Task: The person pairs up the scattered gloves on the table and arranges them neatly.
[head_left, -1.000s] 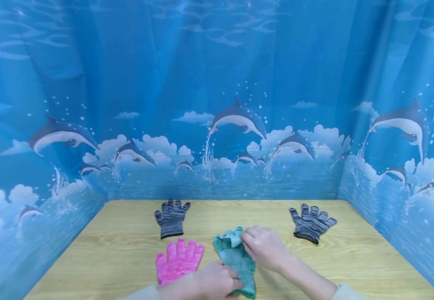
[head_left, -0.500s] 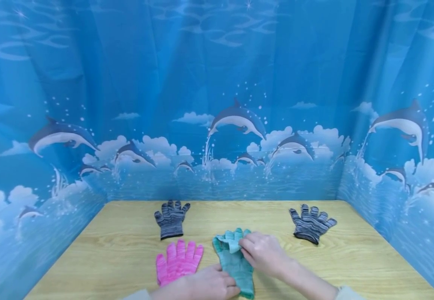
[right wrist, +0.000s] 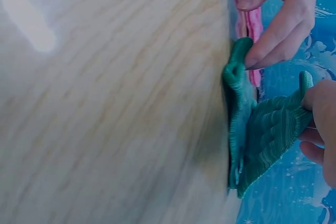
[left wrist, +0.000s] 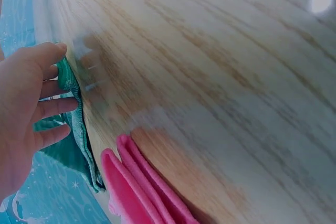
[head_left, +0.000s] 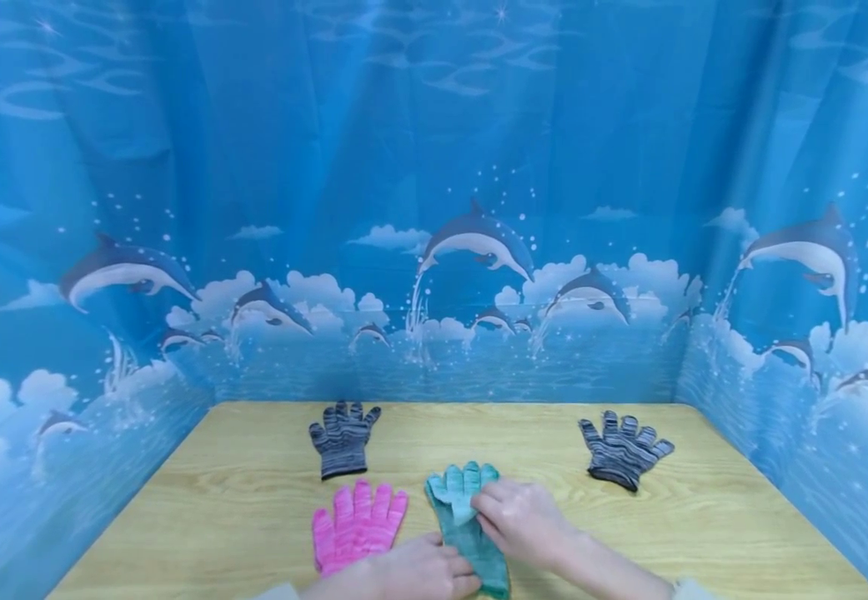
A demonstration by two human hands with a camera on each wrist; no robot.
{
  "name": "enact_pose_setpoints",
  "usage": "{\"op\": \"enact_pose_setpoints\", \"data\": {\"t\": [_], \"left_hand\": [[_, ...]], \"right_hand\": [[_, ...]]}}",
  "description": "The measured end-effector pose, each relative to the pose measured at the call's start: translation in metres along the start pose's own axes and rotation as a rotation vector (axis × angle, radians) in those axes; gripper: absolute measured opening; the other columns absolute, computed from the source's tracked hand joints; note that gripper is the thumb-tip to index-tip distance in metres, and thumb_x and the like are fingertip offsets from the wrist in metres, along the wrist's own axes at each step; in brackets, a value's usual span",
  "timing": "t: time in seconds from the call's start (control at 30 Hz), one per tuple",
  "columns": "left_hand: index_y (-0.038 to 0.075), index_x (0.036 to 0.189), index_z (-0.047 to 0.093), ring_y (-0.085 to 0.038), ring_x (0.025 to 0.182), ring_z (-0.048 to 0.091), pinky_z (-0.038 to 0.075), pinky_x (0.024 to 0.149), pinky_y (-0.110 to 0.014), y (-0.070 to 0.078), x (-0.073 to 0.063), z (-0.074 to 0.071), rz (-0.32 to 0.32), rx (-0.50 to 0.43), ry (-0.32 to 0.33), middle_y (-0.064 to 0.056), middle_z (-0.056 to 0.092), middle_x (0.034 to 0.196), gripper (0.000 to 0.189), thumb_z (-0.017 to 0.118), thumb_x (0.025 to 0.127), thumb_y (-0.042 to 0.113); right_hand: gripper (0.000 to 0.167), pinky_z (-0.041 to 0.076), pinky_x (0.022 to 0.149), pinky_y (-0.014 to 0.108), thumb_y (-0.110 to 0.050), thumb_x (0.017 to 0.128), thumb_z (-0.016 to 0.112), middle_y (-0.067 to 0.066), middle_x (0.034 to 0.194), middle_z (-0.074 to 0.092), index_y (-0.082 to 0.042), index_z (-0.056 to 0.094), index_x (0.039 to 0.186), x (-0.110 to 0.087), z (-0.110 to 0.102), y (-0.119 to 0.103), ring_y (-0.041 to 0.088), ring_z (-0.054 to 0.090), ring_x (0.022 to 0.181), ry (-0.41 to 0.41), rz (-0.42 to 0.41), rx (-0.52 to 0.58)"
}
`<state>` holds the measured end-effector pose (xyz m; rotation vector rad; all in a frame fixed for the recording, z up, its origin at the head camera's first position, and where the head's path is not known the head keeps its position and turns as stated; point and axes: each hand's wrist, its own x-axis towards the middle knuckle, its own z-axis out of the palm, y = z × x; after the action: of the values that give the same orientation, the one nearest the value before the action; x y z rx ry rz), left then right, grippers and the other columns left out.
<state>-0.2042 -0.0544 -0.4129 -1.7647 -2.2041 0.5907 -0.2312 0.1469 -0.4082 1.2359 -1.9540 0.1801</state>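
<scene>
Dolphin-printed backdrop (head_left: 373,150) rises behind my wooden table (head_left: 216,533). My right fingers pinch a raised flap (right wrist: 278,127), my right hand (head_left: 527,521) above the green glove (head_left: 471,537) at table centre; my left hand (head_left: 429,571) rests nearly straight fingers at its near end. I'd judge I'm working one layer over, which calls for steadying the near end while drawing the flap smoothly. Pink glove (head_left: 358,521) beside; gray gloves (head_left: 621,454) beyond.
</scene>
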Motion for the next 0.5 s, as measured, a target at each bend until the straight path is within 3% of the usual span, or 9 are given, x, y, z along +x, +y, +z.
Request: {"op": "enact_pose_setpoints", "data": {"t": [0.13, 0.23, 0.3, 0.37, 0.5], "left_hand": [[0.022, 0.124, 0.056, 0.003, 0.103, 0.051, 0.041, 0.078, -0.016, -0.007, -0.003, -0.001, 0.0, -0.231, -0.028, 0.015, 0.057, 0.117, 0.035, 0.047, 0.094, 0.037], [0.021, 0.102, 0.067, 0.009, 0.084, 0.052, 0.037, 0.071, -0.01, -0.015, -0.009, 0.0, -0.034, -0.372, 0.059, 0.017, 0.062, 0.094, 0.02, 0.054, 0.092, 0.032], [0.022, 0.081, 0.069, 0.01, 0.065, 0.046, 0.031, 0.061, -0.007, -0.02, -0.013, 0.001, -0.094, -0.359, 0.171, 0.018, 0.057, 0.072, 0.014, 0.06, 0.089, 0.028], [0.022, 0.068, 0.066, 0.008, 0.056, 0.04, 0.027, 0.057, -0.01, -0.023, -0.016, 0.001, -0.191, -0.332, 0.236, 0.018, 0.052, 0.063, 0.019, 0.064, 0.085, 0.03], [0.02, 0.073, 0.069, 0.005, 0.063, 0.048, 0.035, 0.062, -0.015, -0.026, -0.016, -0.002, -0.361, -0.317, 0.264, 0.015, 0.058, 0.068, 0.017, 0.07, 0.079, 0.036]], "right_hand": [[0.015, 0.044, 0.053, 0.014, -0.012, 0.069, 0.075, -0.007, 0.074, 0.059, -0.015, 0.066, 0.081, -0.004, 0.001, -0.004, 0.005, 0.057, 0.065, -0.065, 0.018, 0.051], [0.013, 0.043, 0.053, 0.012, -0.012, 0.071, 0.074, -0.008, 0.074, 0.059, -0.016, 0.067, 0.081, -0.006, 0.001, -0.006, 0.004, 0.057, 0.065, -0.102, 0.035, 0.101], [0.013, 0.042, 0.054, 0.011, -0.012, 0.072, 0.074, -0.009, 0.074, 0.059, -0.016, 0.068, 0.082, -0.006, 0.001, -0.007, 0.003, 0.056, 0.066, -0.123, 0.047, 0.122], [0.012, 0.042, 0.055, 0.011, -0.012, 0.073, 0.074, -0.009, 0.075, 0.059, -0.016, 0.069, 0.082, -0.005, 0.0, -0.007, 0.002, 0.056, 0.066, -0.146, 0.057, 0.141], [0.009, 0.042, 0.057, 0.01, -0.013, 0.076, 0.072, -0.009, 0.076, 0.06, -0.016, 0.07, 0.084, -0.003, -0.001, -0.008, 0.001, 0.055, 0.068, -0.194, 0.038, 0.172]]}}
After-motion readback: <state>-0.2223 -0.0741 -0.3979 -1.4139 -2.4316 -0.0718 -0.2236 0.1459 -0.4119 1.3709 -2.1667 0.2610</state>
